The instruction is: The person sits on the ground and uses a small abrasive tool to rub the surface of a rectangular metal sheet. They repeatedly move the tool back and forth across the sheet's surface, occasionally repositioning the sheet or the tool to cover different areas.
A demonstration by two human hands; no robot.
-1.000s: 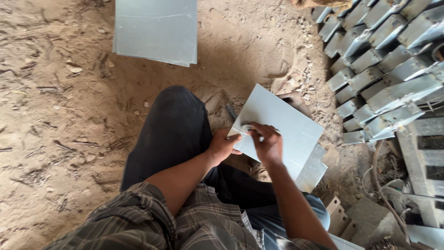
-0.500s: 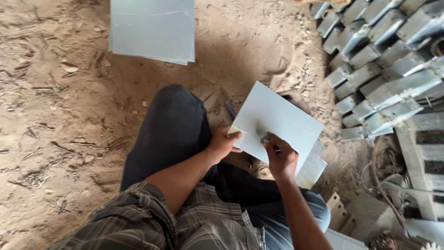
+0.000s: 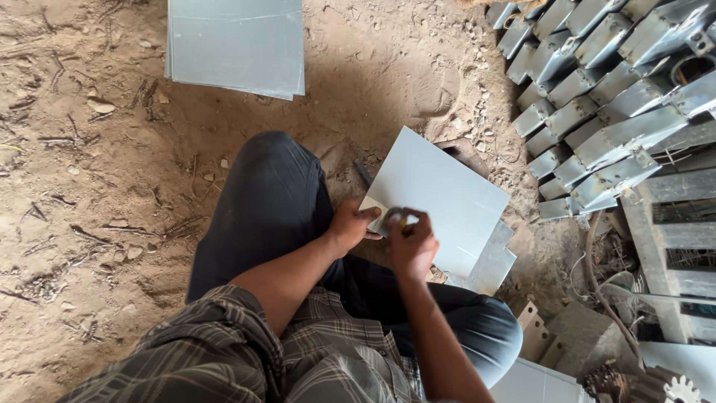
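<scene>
A square grey metal sheet [image 3: 440, 198] rests tilted over my lap, on top of other sheets [image 3: 492, 265]. My left hand [image 3: 350, 224] grips the sheet's near corner, thumb on top. My right hand [image 3: 409, 240] is closed around a small object with a yellowish tip, pressed to the sheet close to that corner. What the object is stays hidden by the fingers. My dark trouser leg [image 3: 265, 205] lies left of the sheet on the sandy ground.
A stack of flat grey sheets [image 3: 235, 45] lies on the dirt at the top. Several folded metal boxes [image 3: 597, 97] are piled at the right. Metal frames [image 3: 675, 239], a hose and a toothed wheel [image 3: 679, 388] sit at the lower right.
My right hand has slid left along the sheet's near edge toward the corner held by my left hand. The sheet has stayed in place.
</scene>
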